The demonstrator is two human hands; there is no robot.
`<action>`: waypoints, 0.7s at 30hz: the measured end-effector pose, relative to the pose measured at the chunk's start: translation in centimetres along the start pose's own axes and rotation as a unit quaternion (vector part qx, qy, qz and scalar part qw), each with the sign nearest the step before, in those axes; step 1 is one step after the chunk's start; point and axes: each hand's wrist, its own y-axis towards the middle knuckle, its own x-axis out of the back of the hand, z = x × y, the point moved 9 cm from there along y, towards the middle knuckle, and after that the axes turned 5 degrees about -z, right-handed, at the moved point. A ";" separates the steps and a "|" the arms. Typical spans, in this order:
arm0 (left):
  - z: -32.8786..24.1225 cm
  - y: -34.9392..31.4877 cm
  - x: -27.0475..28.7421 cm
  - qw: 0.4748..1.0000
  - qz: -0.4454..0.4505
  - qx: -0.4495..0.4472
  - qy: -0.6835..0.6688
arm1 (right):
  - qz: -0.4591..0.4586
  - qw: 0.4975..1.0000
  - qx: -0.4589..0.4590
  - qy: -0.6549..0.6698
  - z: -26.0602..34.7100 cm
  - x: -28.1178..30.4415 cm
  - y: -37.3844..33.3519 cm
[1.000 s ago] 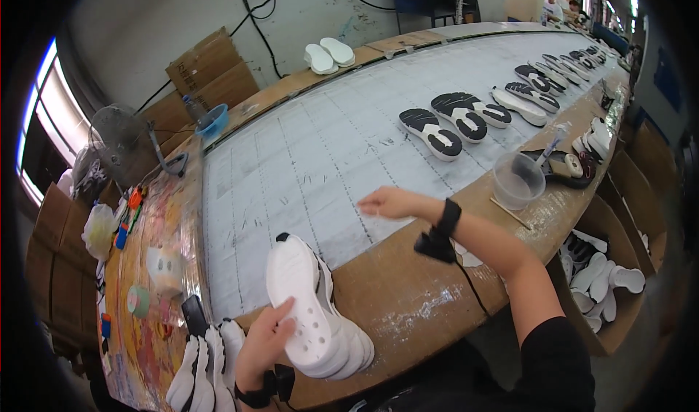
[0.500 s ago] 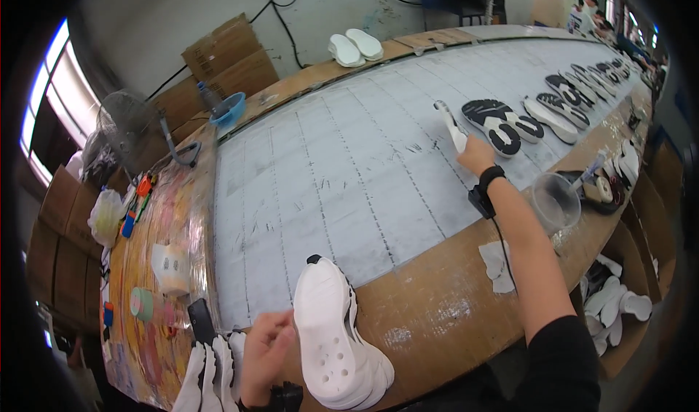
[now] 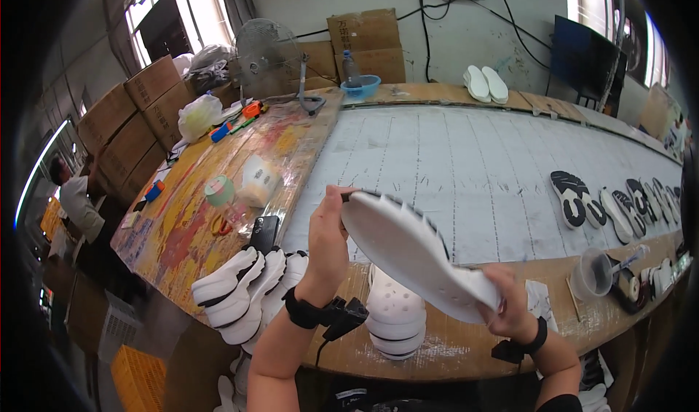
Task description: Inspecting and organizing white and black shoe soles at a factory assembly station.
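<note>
A white shoe sole (image 3: 408,255) with a dark serrated edge is held up in front of me, tilted down to the right. My left hand (image 3: 328,241) grips its upper left end, the thumb at the tip. Around the lower right end, my right hand (image 3: 510,303) has its fingers closed. Under the held sole, a stack of white soles (image 3: 397,321) stands on the brown table edge, partly hidden. Beside my left forearm lean several more white soles (image 3: 244,292) in a row.
A marked white sheet (image 3: 408,157) covers the table, with black-and-white soles (image 3: 575,197) lined up at right. Nearby are a clear plastic tub (image 3: 593,274), a phone (image 3: 265,233), a paper roll (image 3: 258,181) and a fan (image 3: 266,59). A person (image 3: 80,201) stands far left.
The view has swung left. My right hand has come back from the soles on the sheet, and my left hand has risen from beside the stack; both now hold one white sole.
</note>
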 end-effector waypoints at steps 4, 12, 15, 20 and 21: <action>-0.8 -0.4 -2.0 0.987 0.115 0.109 -0.036 | -0.032 0.967 0.217 -0.132 3.4 0.4 -1.5; -2.1 -4.7 -7.9 0.987 0.153 0.007 -0.054 | -0.014 0.813 -0.346 0.467 -3.6 -3.8 -0.6; -0.8 -6.2 -8.1 0.984 0.166 -0.047 0.048 | -0.001 0.749 -0.388 0.537 -2.2 -6.6 0.0; -0.1 -7.0 -6.1 0.993 0.102 0.015 -0.058 | -0.082 0.926 -0.197 0.311 1.4 -3.3 2.8; -0.2 -6.7 -5.2 0.996 0.065 -0.031 -0.045 | -0.045 0.980 -0.094 0.170 3.1 -2.9 3.3</action>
